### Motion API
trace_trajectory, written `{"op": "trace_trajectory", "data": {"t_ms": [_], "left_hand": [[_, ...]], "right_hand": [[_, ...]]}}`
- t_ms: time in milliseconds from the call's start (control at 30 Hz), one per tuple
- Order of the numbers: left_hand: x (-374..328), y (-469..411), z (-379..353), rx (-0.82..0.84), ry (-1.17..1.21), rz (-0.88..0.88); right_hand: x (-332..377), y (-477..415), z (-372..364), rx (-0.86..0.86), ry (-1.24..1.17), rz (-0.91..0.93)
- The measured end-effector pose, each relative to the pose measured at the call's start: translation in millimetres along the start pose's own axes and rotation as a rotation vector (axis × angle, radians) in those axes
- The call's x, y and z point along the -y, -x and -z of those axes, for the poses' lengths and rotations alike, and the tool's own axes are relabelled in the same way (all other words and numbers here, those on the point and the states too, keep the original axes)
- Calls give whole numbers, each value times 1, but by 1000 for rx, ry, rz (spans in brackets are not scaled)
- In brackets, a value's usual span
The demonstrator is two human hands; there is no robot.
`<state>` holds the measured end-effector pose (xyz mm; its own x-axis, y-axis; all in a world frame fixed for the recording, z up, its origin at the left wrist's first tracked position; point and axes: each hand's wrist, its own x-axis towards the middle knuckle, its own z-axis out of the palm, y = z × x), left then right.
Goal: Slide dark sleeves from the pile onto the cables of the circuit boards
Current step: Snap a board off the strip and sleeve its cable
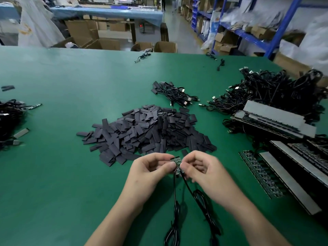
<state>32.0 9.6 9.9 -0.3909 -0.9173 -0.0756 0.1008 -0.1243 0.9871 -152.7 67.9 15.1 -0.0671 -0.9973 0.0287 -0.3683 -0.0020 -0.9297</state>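
A big pile of flat dark sleeves (147, 132) lies in the middle of the green table (71, 174). Just in front of it, my left hand (149, 173) and my right hand (200, 169) pinch small circuit boards (176, 161) between their fingertips, held close together above the table. Two black cables (188, 189) hang from the boards and run down toward me, looping near the bottom edge. No sleeve is visible in either hand.
Strips of joined circuit boards (262, 174) and a large tangle of black cables (269, 93) fill the right side. A smaller bundle of sleeved cables (174, 95) lies behind the pile. More cables (8, 119) sit at the left edge. Boxes and shelves stand beyond the table.
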Motion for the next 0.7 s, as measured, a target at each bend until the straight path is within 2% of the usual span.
{"op": "trace_trajectory", "data": {"t_ms": [267, 400, 500, 600, 700], "left_hand": [[0, 5, 0, 111, -116, -19], [4, 3, -2, 148, -21, 38], [5, 4, -3, 200, 96, 63], [4, 2, -4, 155, 99, 48], [3, 0, 0, 64, 21, 2]], "right_hand": [[-11, 12, -11, 21, -112, -3], [-11, 12, -11, 45, -328, -14], [-9, 10, -13, 70, -394, -20], [-9, 8, -11, 38, -368, -45], [-11, 9, -7, -49, -104, -21]]}}
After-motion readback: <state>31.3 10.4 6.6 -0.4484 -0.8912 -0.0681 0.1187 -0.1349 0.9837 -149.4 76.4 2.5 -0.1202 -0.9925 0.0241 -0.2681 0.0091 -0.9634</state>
